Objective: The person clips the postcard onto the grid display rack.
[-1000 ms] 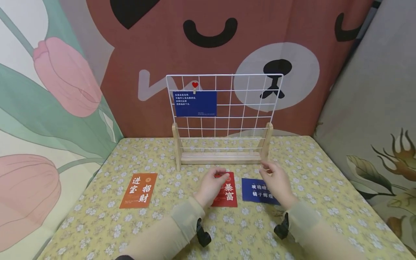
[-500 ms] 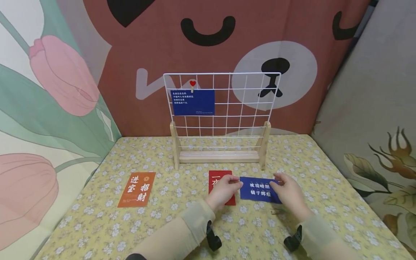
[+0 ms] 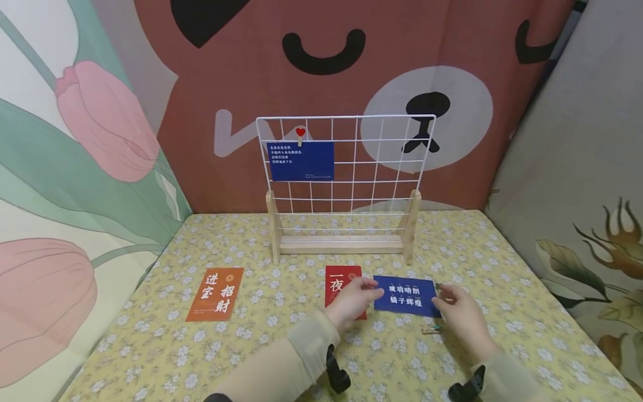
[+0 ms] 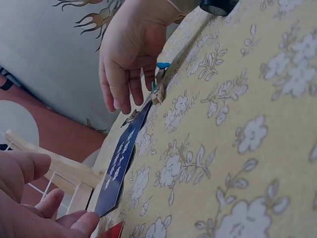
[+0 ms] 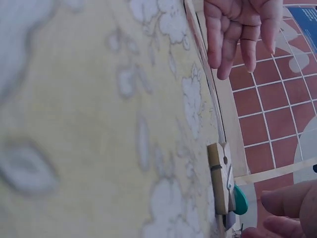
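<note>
A blue card (image 3: 408, 296) with white writing lies flat on the flowered tablecloth. My left hand (image 3: 354, 300) rests with its fingertips (image 4: 85, 221) against the card's (image 4: 119, 163) left edge, fingers loosely spread, and covers part of a red card (image 3: 339, 283). At the card's right edge my right hand (image 3: 461, 310) hovers with relaxed, downward-hanging fingers (image 4: 121, 74) that hold nothing. A small wooden clip (image 3: 431, 330) with a teal heart (image 5: 224, 186) lies on the cloth just beside that hand (image 5: 285, 213).
A white wire grid (image 3: 346, 167) on a wooden base (image 3: 341, 244) stands behind the cards; a blue card (image 3: 302, 161) hangs on it from a red-heart clip (image 3: 300, 133). An orange card (image 3: 216, 294) lies at the left. Fabric walls enclose the table.
Both hands came down from in front of the rack's base to the blue card. The left hand slid right off the red card, and the right hand settled at the card's right edge.
</note>
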Motion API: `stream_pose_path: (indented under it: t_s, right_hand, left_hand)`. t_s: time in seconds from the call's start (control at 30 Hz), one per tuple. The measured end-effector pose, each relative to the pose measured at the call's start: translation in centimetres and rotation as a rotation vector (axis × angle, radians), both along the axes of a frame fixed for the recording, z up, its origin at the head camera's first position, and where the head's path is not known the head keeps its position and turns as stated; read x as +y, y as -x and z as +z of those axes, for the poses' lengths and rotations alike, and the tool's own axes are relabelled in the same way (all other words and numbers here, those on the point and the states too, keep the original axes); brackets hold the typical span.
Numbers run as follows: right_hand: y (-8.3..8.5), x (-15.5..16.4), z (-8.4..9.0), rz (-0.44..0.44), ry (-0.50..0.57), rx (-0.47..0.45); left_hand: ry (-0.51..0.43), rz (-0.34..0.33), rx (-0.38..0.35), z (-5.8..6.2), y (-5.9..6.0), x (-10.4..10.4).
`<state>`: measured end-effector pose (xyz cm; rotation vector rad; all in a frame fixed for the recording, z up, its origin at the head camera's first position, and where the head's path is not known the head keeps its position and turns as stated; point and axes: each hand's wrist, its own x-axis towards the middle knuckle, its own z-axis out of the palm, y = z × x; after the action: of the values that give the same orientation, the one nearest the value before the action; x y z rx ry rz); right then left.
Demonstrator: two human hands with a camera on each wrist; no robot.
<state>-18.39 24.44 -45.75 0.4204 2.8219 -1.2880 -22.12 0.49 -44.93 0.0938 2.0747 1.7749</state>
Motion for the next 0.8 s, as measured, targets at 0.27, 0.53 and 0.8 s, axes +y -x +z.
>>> stream_pose_path:
  t_s: [0.27,0.53,0.8]
  right_hand:
    - [0.0,-0.1,-0.4,-0.071,0.033,-0.039]
    - [0.0,-0.1,-0.6,-0.081,0.010,-0.022]
    - [0.0,-0.2,-0.7,-0.059,0.011,-0.007]
  left_hand:
    - [0.020,0.045,-0.011,-0.4,-0.2,0.5]
    - [0.018,0.056,-0.023,-0.7,-0.2,1.0]
    - [-0.040,0.111,-0.028,-0.7,-0.1,1.4]
